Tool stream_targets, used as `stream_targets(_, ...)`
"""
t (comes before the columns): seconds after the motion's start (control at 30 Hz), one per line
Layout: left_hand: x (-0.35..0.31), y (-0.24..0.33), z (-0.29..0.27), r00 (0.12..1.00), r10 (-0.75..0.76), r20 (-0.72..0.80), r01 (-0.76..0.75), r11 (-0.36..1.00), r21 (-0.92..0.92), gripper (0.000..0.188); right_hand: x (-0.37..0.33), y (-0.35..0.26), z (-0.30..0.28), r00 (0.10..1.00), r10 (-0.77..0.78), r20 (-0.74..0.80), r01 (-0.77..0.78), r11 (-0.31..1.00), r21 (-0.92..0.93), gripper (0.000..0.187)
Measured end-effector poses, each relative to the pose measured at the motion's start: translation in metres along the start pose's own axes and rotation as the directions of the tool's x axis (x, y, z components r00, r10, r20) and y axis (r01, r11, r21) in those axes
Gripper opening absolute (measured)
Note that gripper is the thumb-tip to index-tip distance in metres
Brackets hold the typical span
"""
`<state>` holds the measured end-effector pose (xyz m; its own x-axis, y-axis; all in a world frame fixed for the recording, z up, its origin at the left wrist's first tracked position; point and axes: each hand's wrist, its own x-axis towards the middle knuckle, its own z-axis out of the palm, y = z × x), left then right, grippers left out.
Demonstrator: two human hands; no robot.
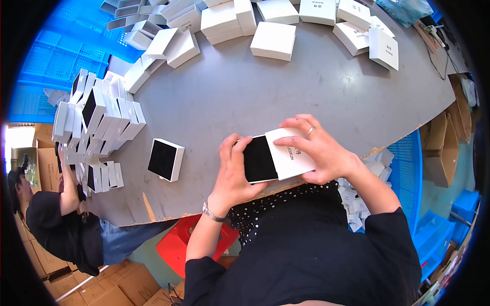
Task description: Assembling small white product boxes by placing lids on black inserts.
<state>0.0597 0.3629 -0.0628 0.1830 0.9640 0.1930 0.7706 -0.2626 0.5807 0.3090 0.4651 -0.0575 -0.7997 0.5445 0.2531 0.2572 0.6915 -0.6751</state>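
Note:
Near the table's front edge, my left hand (229, 173) grips a shallow white box with a black insert (259, 159) by its left end, thumb along the near side. Over the right part of that box lies a white printed cover (284, 162), leaving the black part bare on the left. My right hand (322, 153) is closed around the cover, with fingers on its top and far edge and the thumb at the near edge. To the left, apart from my hands, another white box with a black insert (164, 158) rests on the table.
White boxes with black inserts (109, 120) stand stacked at the table's left, where a person in black (61, 219) reaches in. White covers (273, 41) line the far side. Blue crates (56, 58) stand far left, a red stool (173, 247) below, a blue bin (406, 163) right.

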Motion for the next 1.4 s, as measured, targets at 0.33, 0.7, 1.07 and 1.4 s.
stream_targets(0.33,0.014,0.026,0.034,0.902,-0.366,-0.231,-0.054,0.436,-0.898,0.122,0.025,-0.028,0.03,0.998,-0.022,-0.065,0.019,0.999,-0.04,0.078)
stream_targets(0.7,-0.068,-0.101,-0.103,0.853,-0.35,-0.387,0.447,0.872,0.197,0.092,0.081,0.072,-0.093,0.985,0.004,-0.171,-0.106,0.798,-0.594,0.082)
stream_targets(1.07,-0.074,-0.007,-0.067,0.821,-0.518,-0.238,0.545,0.836,0.061,0.123,0.101,0.044,-0.038,0.869,0.463,-0.173,-0.414,0.873,0.258,0.073)
stream_targets(1.4,-0.054,-0.024,-0.041,0.892,-0.364,-0.266,0.383,0.924,0.018,0.101,0.042,-0.021,-0.092,0.786,0.567,0.248,-0.387,0.763,-0.517,0.053)
